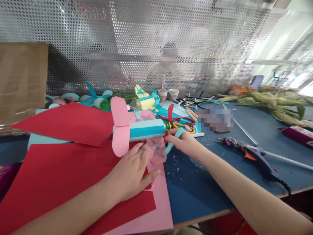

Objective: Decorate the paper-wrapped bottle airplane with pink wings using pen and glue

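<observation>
My left hand [133, 168] lies flat over the red paper [73, 173] and pink paper [162, 199], its fingers stretched out. Between the fingertips of my right hand [184, 142] is a light blue marker [174, 141]. The marker's lower tip is at the edge of a pink paper wing with a grey star [156, 148]; I cannot tell whether it touches. Just beyond my hands lies a bottle wrapped in blue paper [146, 129]. A pink paper tail piece [120, 126] is at its left end, and a green neck is at the right.
Scissors [187, 120] lie beyond my right hand. A blue glue gun [251, 156] and glue sticks [244, 130] are at right, near dry husks [274, 101]. Another decorated bottle [145, 101] and paper cups [173, 94] stand by the perforated metal screen [146, 42]. Cardboard [23, 81] is at left.
</observation>
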`<state>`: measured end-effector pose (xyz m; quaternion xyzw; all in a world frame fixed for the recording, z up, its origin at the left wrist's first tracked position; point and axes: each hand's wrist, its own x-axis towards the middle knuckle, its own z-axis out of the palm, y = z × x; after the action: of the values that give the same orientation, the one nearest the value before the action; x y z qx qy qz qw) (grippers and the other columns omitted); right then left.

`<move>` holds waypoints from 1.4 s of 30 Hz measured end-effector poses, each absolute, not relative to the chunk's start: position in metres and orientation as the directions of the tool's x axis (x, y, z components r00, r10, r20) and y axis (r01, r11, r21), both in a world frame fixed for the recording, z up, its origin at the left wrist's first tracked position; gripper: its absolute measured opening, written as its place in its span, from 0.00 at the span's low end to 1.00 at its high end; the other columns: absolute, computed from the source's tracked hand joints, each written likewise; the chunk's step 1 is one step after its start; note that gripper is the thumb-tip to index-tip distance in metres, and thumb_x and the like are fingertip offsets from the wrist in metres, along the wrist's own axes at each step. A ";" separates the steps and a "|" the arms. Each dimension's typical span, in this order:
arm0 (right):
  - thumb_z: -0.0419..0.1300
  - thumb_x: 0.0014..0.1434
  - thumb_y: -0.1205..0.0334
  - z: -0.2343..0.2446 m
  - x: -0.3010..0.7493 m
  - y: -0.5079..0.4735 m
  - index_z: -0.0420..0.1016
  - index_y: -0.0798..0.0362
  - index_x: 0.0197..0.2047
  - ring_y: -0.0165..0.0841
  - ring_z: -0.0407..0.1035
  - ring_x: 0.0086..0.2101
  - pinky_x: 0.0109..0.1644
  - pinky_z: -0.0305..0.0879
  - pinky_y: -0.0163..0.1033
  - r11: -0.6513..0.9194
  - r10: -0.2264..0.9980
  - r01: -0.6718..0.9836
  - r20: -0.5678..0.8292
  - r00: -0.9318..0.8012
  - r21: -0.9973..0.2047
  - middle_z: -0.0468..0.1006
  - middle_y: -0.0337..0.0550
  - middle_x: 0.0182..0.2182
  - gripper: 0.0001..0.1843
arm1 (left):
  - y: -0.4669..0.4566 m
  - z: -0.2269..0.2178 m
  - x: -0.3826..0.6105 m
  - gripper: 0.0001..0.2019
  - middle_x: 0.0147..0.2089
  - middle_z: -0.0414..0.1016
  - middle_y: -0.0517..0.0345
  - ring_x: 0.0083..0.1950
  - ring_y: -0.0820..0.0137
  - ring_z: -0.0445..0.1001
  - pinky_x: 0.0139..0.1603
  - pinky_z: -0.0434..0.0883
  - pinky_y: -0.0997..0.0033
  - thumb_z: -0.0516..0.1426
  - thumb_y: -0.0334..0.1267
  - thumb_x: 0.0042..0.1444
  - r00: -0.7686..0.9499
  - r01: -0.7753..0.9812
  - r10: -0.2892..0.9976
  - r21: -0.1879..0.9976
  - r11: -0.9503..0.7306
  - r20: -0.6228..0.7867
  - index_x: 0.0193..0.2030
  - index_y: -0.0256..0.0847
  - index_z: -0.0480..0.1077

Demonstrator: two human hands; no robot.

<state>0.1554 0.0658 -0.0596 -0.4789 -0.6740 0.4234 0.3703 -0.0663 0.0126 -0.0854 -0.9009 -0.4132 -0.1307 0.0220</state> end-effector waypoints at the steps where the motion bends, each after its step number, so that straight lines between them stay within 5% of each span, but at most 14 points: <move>1: 0.55 0.52 0.59 -0.060 0.155 0.066 0.53 0.50 0.18 0.25 0.48 0.18 0.24 0.44 0.35 0.183 0.963 0.335 0.099 -0.252 -0.924 0.54 0.29 0.13 0.16 | 0.013 -0.085 -0.066 0.34 0.69 0.56 0.41 0.68 0.51 0.56 0.63 0.62 0.49 0.43 0.58 0.64 0.625 0.750 0.740 0.070 -0.657 0.249 0.67 0.34 0.53; 35: 0.53 0.49 0.60 -0.058 0.157 0.067 0.52 0.51 0.17 0.26 0.48 0.22 0.26 0.44 0.36 0.244 0.962 0.412 0.166 -0.215 -0.878 0.51 0.30 0.16 0.14 | 0.012 -0.081 -0.064 0.34 0.68 0.58 0.41 0.68 0.51 0.57 0.63 0.63 0.48 0.42 0.59 0.63 0.619 0.759 0.747 0.061 -0.648 0.241 0.66 0.33 0.55; 42: 0.53 0.49 0.60 -0.058 0.157 0.068 0.53 0.51 0.17 0.27 0.49 0.22 0.26 0.45 0.36 0.240 0.968 0.431 0.179 -0.177 -0.870 0.53 0.31 0.16 0.14 | 0.012 -0.069 -0.062 0.37 0.69 0.55 0.37 0.68 0.47 0.56 0.62 0.62 0.44 0.40 0.60 0.63 0.620 0.767 0.775 0.114 -0.632 0.127 0.67 0.29 0.54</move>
<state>0.1569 0.0682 -0.0578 -0.5105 -0.6849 0.3456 0.3884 -0.0621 0.0117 -0.0695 -0.8996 -0.4283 -0.0822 -0.0241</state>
